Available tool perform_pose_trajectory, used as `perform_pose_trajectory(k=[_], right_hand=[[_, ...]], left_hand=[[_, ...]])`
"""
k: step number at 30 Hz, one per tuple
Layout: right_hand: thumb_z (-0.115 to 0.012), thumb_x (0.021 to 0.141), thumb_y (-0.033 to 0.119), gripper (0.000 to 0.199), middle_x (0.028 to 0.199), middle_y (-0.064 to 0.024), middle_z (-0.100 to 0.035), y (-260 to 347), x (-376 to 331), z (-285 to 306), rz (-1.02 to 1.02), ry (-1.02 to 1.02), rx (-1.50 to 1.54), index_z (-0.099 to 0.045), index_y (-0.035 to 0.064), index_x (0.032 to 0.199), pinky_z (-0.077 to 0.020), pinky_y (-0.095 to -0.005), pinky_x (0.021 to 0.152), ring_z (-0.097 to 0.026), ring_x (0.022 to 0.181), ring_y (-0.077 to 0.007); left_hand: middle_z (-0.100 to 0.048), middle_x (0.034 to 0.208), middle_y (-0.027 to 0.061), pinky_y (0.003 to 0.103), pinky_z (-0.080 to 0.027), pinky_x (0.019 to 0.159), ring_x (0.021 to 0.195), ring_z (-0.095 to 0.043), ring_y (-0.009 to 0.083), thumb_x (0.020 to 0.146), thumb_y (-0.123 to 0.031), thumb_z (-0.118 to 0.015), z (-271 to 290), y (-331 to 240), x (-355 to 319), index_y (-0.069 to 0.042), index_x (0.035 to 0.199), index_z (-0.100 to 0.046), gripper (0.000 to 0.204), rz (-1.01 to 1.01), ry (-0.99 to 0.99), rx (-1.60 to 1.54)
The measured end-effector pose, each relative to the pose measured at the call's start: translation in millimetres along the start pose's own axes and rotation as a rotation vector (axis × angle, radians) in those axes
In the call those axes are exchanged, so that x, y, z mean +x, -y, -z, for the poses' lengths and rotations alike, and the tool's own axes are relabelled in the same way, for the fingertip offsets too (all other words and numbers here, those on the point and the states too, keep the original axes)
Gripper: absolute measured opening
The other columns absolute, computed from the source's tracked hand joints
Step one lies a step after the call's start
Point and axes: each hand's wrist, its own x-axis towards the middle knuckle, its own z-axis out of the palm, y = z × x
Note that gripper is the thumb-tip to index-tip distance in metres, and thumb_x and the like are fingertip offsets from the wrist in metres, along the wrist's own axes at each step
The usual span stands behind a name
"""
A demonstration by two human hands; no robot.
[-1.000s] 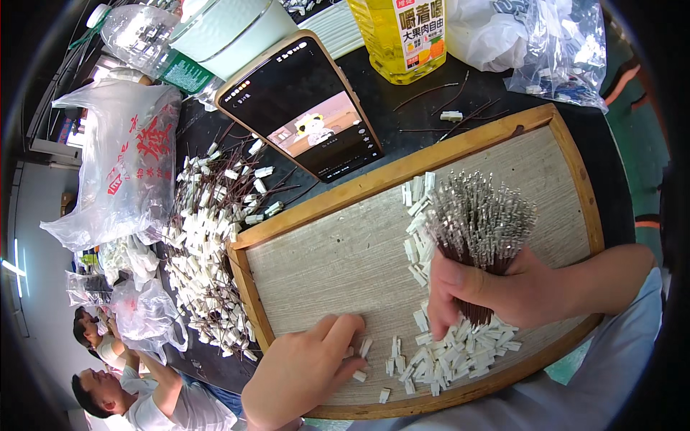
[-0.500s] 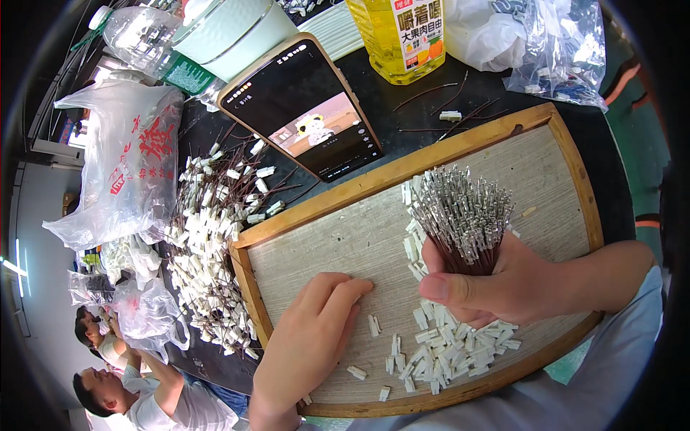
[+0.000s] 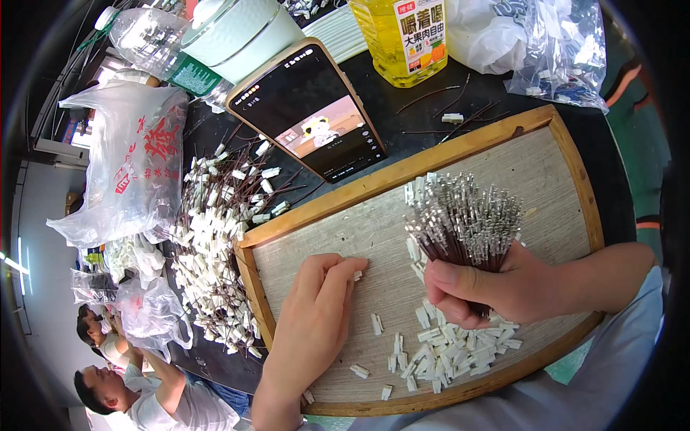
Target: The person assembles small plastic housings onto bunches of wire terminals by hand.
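My right hand is closed round a thick bundle of brown wires, its silvery metal terminals fanned out at the top. The thumb presses across the front of the bundle. Over the left part of the wood-framed tray, my left hand has its fingers bent together, with a small white connector housing showing at the fingertips. Most of that piece is hidden. Loose white connector housings lie heaped on the tray below the right hand, and more lie behind the wire bundle.
Left of the tray is a large pile of wires with white connectors. A phone stands propped behind the tray, near a yellow drink bottle, a clear bottle and plastic bags. Two people sit at the far left.
The wire ends in my right hand have spread wider, and its thumb has shifted up. A white connector housing now shows at my left fingertips, where none was visible before.
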Motion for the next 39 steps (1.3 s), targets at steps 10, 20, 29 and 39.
perform_pose_trajectory(k=[10,20,29,39], right_hand=[[-0.045,0.099,0.031,0.026,0.071,0.0022,-0.050,-9.0,4.9,4.5,0.171,0.194,0.107,-0.055,0.0069,0.097,-0.0385,-0.0225,0.054,-0.046,0.058,-0.0064],[-0.060,0.091,0.018,0.024,0.082,0.0025,-0.058,-6.1,-1.3,-4.1,0.166,-0.060,-0.210,-0.054,0.0046,0.110,-0.0448,-0.0223,0.063,-0.052,0.070,-0.0046],[-0.070,0.083,0.012,0.017,0.085,-0.0007,-0.065,-2.8,-3.6,-5.0,0.194,-0.141,-0.265,-0.062,0.0015,0.094,-0.0466,-0.0209,0.070,-0.057,0.080,-0.0043],[-0.070,0.083,0.012,0.014,0.077,0.0021,-0.063,-4.8,-2.8,-2.1,0.208,-0.132,-0.317,-0.063,0.0030,0.089,-0.0440,-0.0197,0.061,-0.054,0.071,-0.0017]], left_hand=[[-0.060,0.094,0.0134,0.032,-0.049,0.070,0.080,-0.062,0.0262,0.083,0.004,-0.057,1.7,1.4,2.9,-0.001,0.110,-0.059,0.027,-0.092,-0.105,-0.204],[-0.060,0.097,0.0127,0.027,-0.050,0.079,0.088,-0.063,0.0180,0.089,0.005,-0.053,-1.3,6.6,-8.6,0.005,0.113,-0.056,0.025,0.048,-0.090,-0.957],[-0.061,0.100,0.0141,0.028,-0.049,0.078,0.087,-0.063,0.0194,0.087,0.004,-0.056,-0.9,4.6,-10.5,0.005,0.109,-0.059,0.023,-0.029,-0.007,-0.992],[-0.062,0.102,0.0149,0.028,-0.048,0.075,0.086,-0.063,0.0202,0.084,0.004,-0.060,0.1,6.0,-12.0,0.005,0.108,-0.060,0.025,-0.086,-0.011,-0.980]])
